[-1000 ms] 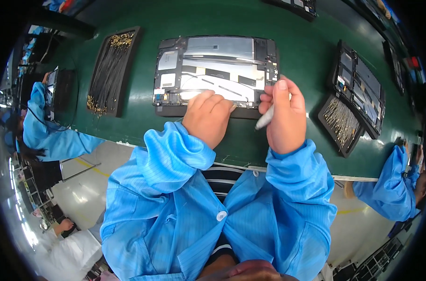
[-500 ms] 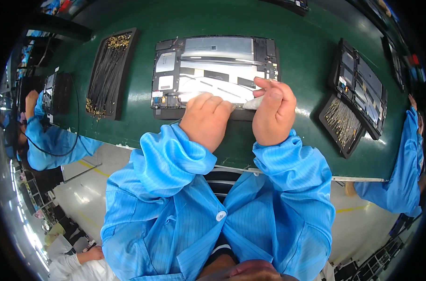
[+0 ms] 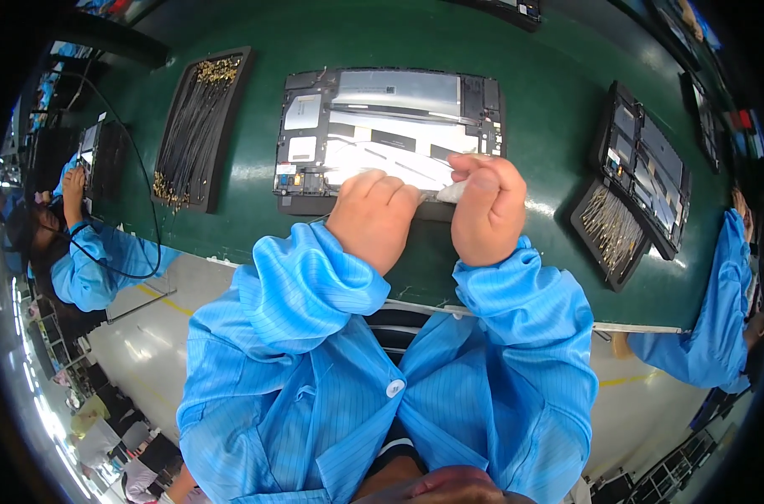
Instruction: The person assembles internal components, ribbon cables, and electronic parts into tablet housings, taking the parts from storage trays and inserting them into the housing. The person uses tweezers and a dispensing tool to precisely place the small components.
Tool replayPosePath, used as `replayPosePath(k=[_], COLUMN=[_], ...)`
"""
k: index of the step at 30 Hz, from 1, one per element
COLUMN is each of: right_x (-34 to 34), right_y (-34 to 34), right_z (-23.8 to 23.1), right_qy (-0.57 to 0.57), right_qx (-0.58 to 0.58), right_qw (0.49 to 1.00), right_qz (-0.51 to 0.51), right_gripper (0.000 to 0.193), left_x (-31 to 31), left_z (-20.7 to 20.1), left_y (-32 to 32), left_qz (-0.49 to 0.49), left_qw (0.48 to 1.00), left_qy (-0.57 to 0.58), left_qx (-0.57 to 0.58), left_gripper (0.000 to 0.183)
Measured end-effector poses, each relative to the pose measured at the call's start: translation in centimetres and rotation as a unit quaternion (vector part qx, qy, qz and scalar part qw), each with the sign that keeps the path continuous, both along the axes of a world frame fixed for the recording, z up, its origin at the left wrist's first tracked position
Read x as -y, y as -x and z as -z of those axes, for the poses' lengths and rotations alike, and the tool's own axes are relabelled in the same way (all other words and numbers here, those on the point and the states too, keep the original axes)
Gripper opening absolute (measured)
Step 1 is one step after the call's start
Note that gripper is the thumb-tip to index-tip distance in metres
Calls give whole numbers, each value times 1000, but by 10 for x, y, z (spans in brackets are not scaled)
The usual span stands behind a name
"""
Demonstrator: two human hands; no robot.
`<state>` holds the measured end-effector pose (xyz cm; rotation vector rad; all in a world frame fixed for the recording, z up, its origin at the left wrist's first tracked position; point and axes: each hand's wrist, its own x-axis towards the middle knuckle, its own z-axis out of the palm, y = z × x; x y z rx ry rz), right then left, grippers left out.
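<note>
An opened tablet (image 3: 399, 88) lies before me, its silver battery, bright metal plate and black boards bared, on a dark foam pad (image 3: 302, 206). My left hand (image 3: 370, 220) is closed at its near edge, the fingertips tucked toward the middle. A thin dark cable (image 3: 319, 219) runs out beside that hand; what its fingers pinch is hidden. My right hand (image 3: 490, 210) is closed over the near right corner. A white tapered piece (image 3: 452, 193) shows at its fingertips, close to the left fingertips; whether it is held or wraps a finger, I cannot tell.
To the left, a dark foam tray (image 3: 170, 126) holds many thin black cables (image 3: 199, 126) with gold ends. At right, another opened tablet (image 3: 647, 168) overlaps a second tray of cables (image 3: 609, 227). Co-workers in blue sleeves (image 3: 105, 260) sit on both sides.
My hands stay at the tablet's near edge. The right index finger has curled down a little closer to the board. A co-worker's hand on the left has shifted slightly.
</note>
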<state>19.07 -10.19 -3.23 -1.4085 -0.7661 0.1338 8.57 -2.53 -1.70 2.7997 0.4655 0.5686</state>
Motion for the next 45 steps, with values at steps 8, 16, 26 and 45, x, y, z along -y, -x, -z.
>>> replayPosePath(k=[8, 16, 26, 45], right_x=[-8, 16, 30, 49], right_y=[8, -34, -57, -45], right_z=[-21, -46, -31, -28], right_qy=[139, 200, 304, 254], right_qx=[230, -256, -438, -450], right_qw=[961, 946, 825, 819], right_qz=[-62, -9, -189, -248], right_gripper=[12, 41, 36, 31], left_x=[-7, -78, -70, -75], left_z=[-13, -4, -25, -9], left_y=[9, 90, 92, 94], left_qz=[38, -411, -286, -297], left_qw=[991, 904, 692, 674], left_qy=[41, 102, 663, 675], left_qx=[-123, 52, -4, 44], left_gripper=[9, 31, 42, 42])
